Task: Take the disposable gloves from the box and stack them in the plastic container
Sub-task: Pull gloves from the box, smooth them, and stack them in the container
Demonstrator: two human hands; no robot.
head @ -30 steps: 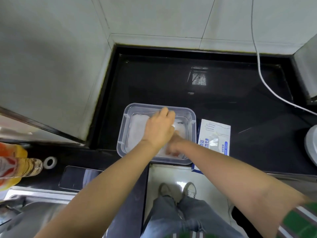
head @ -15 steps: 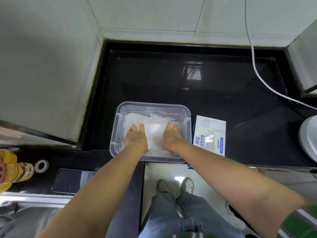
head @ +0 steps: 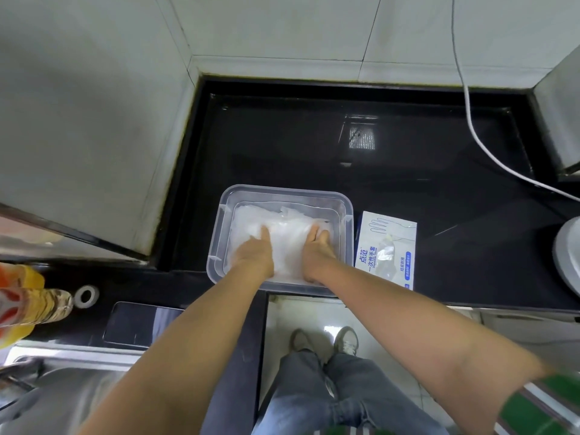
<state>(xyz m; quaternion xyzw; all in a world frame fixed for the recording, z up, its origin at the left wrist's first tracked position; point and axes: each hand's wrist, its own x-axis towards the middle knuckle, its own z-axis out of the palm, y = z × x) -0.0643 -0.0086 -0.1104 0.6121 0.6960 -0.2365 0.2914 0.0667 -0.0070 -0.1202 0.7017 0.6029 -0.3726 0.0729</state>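
A pile of thin, translucent white plastic disposable gloves (head: 287,229) is seen inside a clear rectangular plastic container (head: 284,190), which is set at the front edge of a glossy black tabletop (head: 314,146). The pile is pressed down by both hands: the left hand (head: 255,254) and the right hand (head: 317,249) are laid flat on it, side by side, fingers straight, nothing gripped. A flat white-and-blue cardboard glove box (head: 387,249) is placed just beside the container's right wall, with crumpled film showing at its opening. The flattening of the stack appears to be the step in hand. Next, a hand would likely be carried right to the box, where a light pinch is called for.
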